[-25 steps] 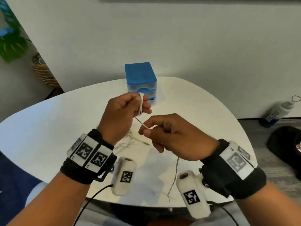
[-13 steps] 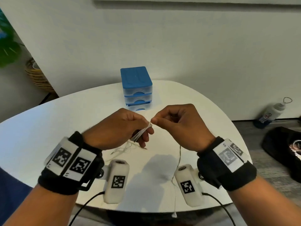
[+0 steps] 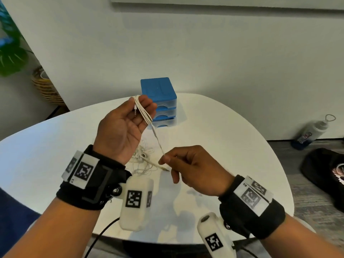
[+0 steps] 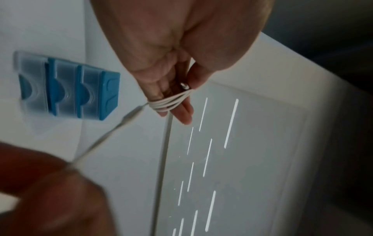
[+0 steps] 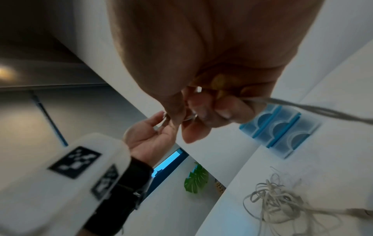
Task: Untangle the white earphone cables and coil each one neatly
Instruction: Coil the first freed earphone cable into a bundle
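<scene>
My left hand [image 3: 139,107] is raised palm toward me, in front of the blue drawers. One white earphone cable [image 3: 144,114] is looped several times around its fingers, and its jack plug [image 3: 135,111] lies against the palm side. In the left wrist view the loops [image 4: 171,103] cross the fingers near their tips, with the thumb beside the plug. A taut stretch of cable [image 3: 157,140] runs down to my right hand [image 3: 164,160], which pinches it between thumb and forefinger. A second white cable [image 3: 143,158] lies tangled on the table below my hands, and shows in the right wrist view as a tangle [image 5: 278,201].
A small blue drawer unit [image 3: 158,101] stands at the back of the round white table [image 3: 55,146]. On the floor at the right are a bottle [image 3: 312,131] and a black bag [image 3: 325,174]. A plant [image 3: 11,53] and a wicker basket [image 3: 46,86] are at the far left.
My left hand has turned palm toward me and risen toward the drawers. My right hand has dropped lower and away from it, pulling the cable taut between them.
</scene>
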`<state>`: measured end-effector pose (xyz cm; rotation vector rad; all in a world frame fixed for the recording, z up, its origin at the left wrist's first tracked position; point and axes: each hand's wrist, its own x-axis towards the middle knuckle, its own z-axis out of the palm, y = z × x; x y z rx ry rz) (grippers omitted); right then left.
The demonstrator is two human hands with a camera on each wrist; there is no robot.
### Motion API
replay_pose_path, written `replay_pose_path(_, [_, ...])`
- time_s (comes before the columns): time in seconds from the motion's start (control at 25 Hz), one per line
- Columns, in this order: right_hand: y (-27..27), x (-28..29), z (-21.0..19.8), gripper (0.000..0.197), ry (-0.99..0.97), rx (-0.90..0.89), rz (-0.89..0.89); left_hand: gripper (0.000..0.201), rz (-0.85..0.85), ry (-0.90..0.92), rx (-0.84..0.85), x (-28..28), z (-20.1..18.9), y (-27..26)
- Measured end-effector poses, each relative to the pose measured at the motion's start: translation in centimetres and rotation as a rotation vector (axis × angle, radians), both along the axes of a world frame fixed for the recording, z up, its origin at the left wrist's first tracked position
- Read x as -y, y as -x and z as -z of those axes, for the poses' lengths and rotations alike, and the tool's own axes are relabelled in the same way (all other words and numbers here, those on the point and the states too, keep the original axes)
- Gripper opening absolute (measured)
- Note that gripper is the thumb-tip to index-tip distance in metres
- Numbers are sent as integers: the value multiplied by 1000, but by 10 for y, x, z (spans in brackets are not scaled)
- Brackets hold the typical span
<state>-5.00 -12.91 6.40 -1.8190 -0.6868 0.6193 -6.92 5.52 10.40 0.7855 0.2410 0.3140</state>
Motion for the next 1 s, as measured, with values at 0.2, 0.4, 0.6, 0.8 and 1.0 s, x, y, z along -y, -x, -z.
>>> replay_pose_path(0.2, [13,3,-30,24,-34,109,-50,26,-115,-456,-6,10,7,0])
replay_pose_path(0.4, [-2,22,-67,20,-164,276,65,28,207,-1037,33,32,14,11])
replay_pose_path(0.6, [-31,34,-61,19,-283,252,336,32,566,-415,25,46,-2,18])
replay_pose_path(0.8, [-35,23,-24,12,-243,-6,255,30,372,56,-40,38,-12,13])
replay_pose_path(1.0, [0,5,1,23,109,-6,-62,24,3,-141,-90,23,10,1])
